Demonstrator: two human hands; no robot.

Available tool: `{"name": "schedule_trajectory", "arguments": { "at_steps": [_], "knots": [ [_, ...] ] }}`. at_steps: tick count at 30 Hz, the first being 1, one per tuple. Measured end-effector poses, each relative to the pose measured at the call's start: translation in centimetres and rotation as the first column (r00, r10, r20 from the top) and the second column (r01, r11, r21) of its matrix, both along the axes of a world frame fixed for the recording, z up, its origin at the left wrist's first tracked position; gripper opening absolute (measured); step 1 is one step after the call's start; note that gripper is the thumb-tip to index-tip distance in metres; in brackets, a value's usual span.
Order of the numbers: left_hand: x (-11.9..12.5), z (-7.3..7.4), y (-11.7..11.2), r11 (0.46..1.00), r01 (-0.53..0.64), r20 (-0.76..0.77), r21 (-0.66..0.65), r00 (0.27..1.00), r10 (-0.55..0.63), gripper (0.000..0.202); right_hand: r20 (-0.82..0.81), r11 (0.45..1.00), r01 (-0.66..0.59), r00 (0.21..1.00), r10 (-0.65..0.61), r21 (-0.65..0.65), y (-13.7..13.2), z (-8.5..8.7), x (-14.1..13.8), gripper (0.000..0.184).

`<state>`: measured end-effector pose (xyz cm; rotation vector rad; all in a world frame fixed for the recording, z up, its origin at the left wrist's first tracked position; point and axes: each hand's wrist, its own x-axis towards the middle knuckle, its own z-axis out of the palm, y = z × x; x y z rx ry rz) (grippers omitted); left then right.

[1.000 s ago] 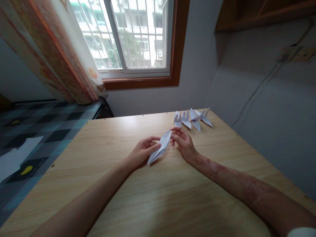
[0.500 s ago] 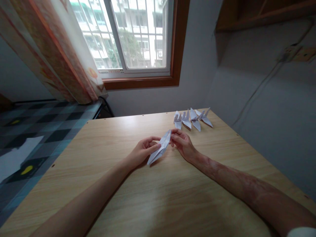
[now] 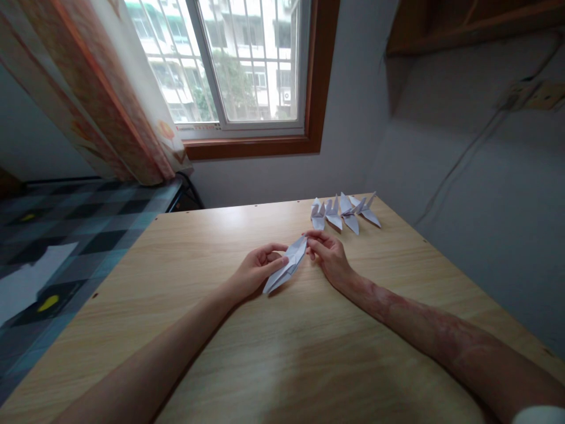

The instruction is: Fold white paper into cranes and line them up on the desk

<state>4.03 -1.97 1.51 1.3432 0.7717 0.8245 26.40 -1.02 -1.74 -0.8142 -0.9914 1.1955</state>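
Observation:
A long, pointed piece of folded white paper lies slanted on the wooden table, held between both hands. My left hand pinches its middle from the left, thumb above and fingers under the fold. My right hand grips the paper's far tip with curled fingertips. Both forearms rest on the tabletop.
Several finished white paper cranes stand in a row at the table's far right corner. A window and a patterned curtain are behind the table. A bed with a checked cover lies left. A grey wall runs along the right.
My right hand has shifted slightly at the paper's tip. The paper and my left hand stay almost where they were.

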Motion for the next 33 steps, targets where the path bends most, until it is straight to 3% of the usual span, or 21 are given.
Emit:
{"name": "schedule_trajectory", "arguments": {
  "at_steps": [5, 12, 21, 28, 33],
  "knots": [
    [0.2, 0.0, -0.1, 0.997, -0.080, 0.015, 0.023, 0.997, 0.079, 0.058, 0.085, 0.999, 0.047, 0.995, -0.048, 0.023, -0.3, 0.3, -0.1, 0.028],
    [0.4, 0.2, -0.3, 0.992, -0.103, 0.004, 0.077, 0.995, 0.103, 0.056, 0.155, 0.990, 0.091, 0.982, -0.107, 0.105, -1.1, 1.3, -0.1, 0.023],
    [0.5, -0.3, -0.4, 0.982, -0.107, -0.022, 0.155, 0.993, 0.112, 0.052, 0.206, 0.989, 0.130, 0.968, -0.142, 0.068, -0.6, 0.1, -0.1, 0.033],
    [0.5, -0.4, -0.5, 0.978, -0.104, -0.015, 0.179, 0.994, 0.108, 0.051, 0.127, 0.988, 0.082, 0.987, -0.099, 0.131, -0.9, 0.8, -0.3, 0.027],
    [0.6, -0.1, -0.7, 0.982, -0.094, -0.028, 0.163, 0.995, 0.100, 0.050, 0.099, 0.994, 0.051, 0.993, -0.060, 0.100, -0.9, 0.6, -0.3, 0.027]
  ]
}}
